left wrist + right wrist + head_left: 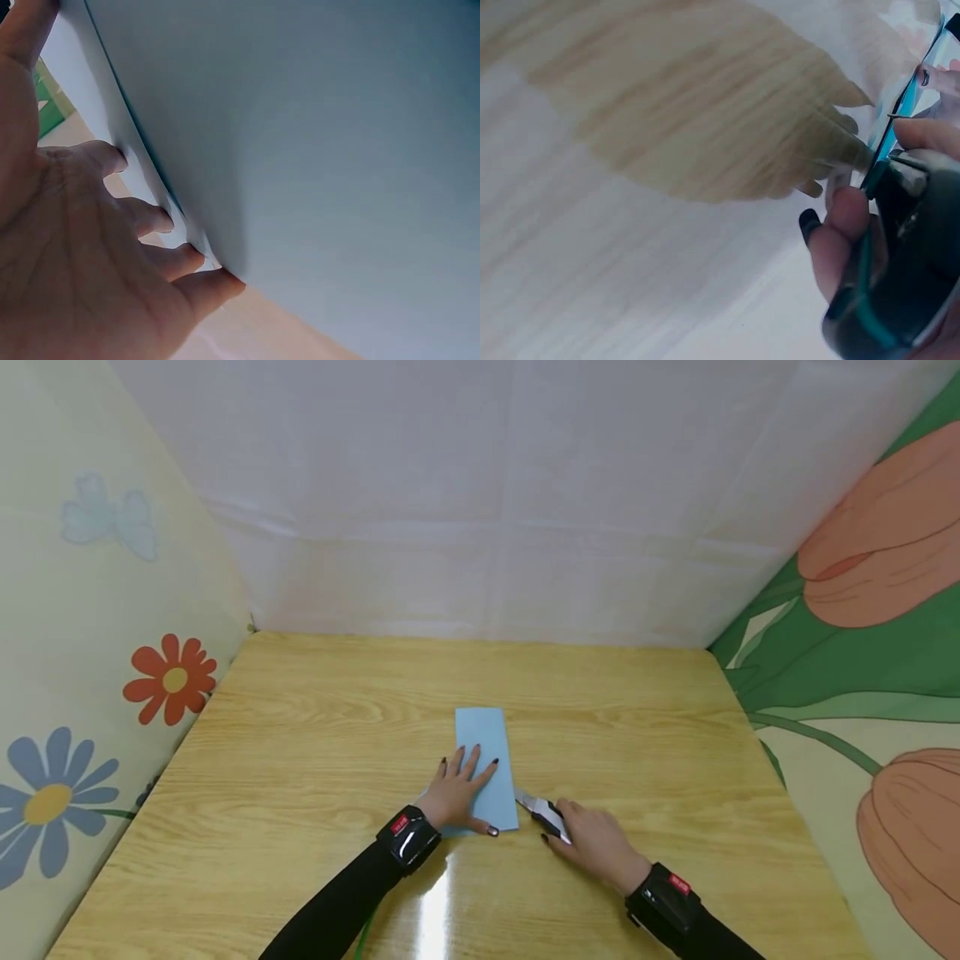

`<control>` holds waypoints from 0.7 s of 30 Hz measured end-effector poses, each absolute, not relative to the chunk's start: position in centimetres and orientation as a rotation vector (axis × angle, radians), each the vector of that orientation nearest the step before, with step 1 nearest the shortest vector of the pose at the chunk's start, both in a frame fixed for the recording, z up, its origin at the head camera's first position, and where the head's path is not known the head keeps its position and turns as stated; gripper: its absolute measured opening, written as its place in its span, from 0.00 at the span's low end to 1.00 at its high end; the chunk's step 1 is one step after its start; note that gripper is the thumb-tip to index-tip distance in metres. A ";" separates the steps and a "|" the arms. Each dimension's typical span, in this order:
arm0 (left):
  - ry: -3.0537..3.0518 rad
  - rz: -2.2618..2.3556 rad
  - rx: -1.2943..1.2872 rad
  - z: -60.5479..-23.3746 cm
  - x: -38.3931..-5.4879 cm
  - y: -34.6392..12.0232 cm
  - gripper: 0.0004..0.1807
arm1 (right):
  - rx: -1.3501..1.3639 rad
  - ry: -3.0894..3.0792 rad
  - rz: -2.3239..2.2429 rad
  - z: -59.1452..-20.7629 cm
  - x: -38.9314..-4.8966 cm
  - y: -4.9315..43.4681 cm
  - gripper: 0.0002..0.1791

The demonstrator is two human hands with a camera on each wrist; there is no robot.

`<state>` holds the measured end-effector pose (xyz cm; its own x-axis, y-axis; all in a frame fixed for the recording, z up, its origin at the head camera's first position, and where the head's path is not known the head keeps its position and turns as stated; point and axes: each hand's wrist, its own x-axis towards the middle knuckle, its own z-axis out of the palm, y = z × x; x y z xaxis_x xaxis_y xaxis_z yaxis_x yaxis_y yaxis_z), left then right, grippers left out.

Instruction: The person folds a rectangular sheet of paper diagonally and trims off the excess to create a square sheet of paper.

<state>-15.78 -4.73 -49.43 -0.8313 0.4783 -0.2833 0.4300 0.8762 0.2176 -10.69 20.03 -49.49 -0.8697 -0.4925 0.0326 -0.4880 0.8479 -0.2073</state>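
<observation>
A folded light-blue sheet of paper point(483, 731) lies lengthwise away from me near the middle of the table. My left hand point(453, 795) rests on it with fingers spread. In the left wrist view the fingertips touch the paper point(322, 135), and a fold line runs between its layers. To the right of the sheet, my right hand point(600, 845) grips a black-and-white utility knife point(550, 817). Its blade is out and points at the paper's right edge; whether it touches cannot be told. The right wrist view shows the knife's dark handle point(915, 232) in the fingers.
The wood-grain table point(315, 735) extends around the paper on all sides. A white cloth point(487, 510) hangs behind it, with flower-printed cloths at left and right. A thin green cord point(363, 935) shows beside the left forearm.
</observation>
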 end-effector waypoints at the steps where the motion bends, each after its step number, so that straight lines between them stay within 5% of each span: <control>1: 2.715 0.209 0.677 -49.3 -15.8 -4.8 0.58 | -0.794 2.999 -0.327 -49.5 -10.8 20.0 0.20; 21: 2.690 0.240 0.702 -49.4 -15.7 -4.9 0.59 | -0.824 3.018 -0.308 -49.6 -12.4 19.9 0.21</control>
